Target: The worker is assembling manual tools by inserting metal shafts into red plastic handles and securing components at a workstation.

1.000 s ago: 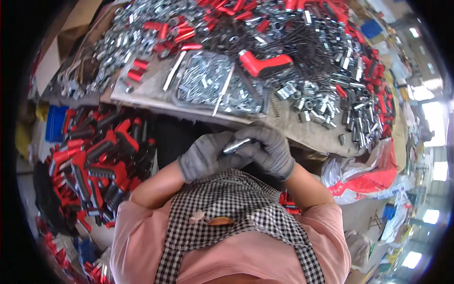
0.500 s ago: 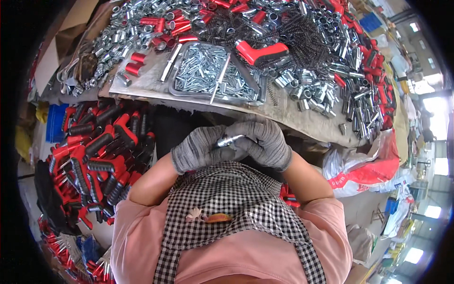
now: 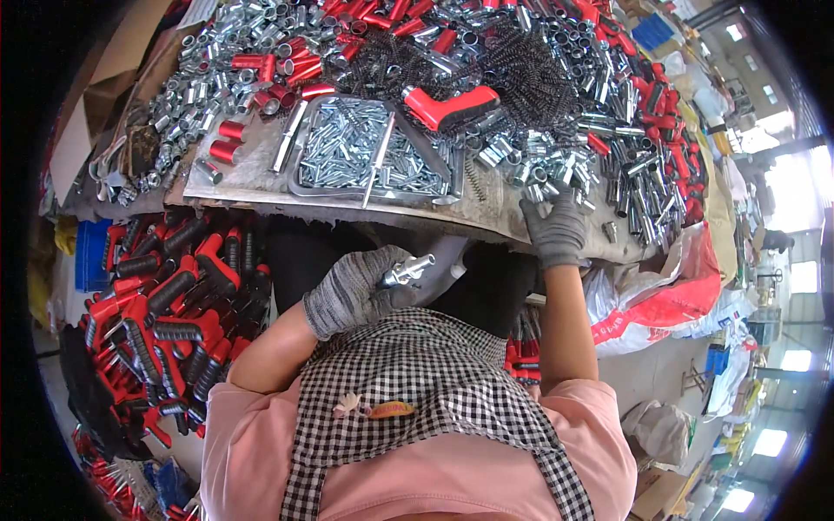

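My left hand [image 3: 354, 291], in a grey knitted glove, is closed around a shiny metal tube-like fitting [image 3: 408, 269] above my lap. The fitting's narrow end sticks out past the fingers; the rest is hidden in the glove. My right hand [image 3: 556, 230], gloved the same way, reaches forward over the table edge. Its fingers are apart and touch the near side of a heap of short silver metal sleeves [image 3: 569, 165]. The fingertips are partly lost among those sleeves.
A tray of small metal pins [image 3: 347, 143] sits on the table [image 3: 252, 178], a long rod across it. Beyond lie a red-and-black handle [image 3: 452, 106], dark springs [image 3: 530, 82] and red sleeves [image 3: 228, 139]. Many red-and-black handles [image 3: 182, 286] are piled at left; a red-and-white sack [image 3: 651, 304] stands right.
My right hand has left my left hand and moved forward and right to the silver sleeves. The left hand keeps the metal fitting, now more exposed. The whole view has shifted slightly.
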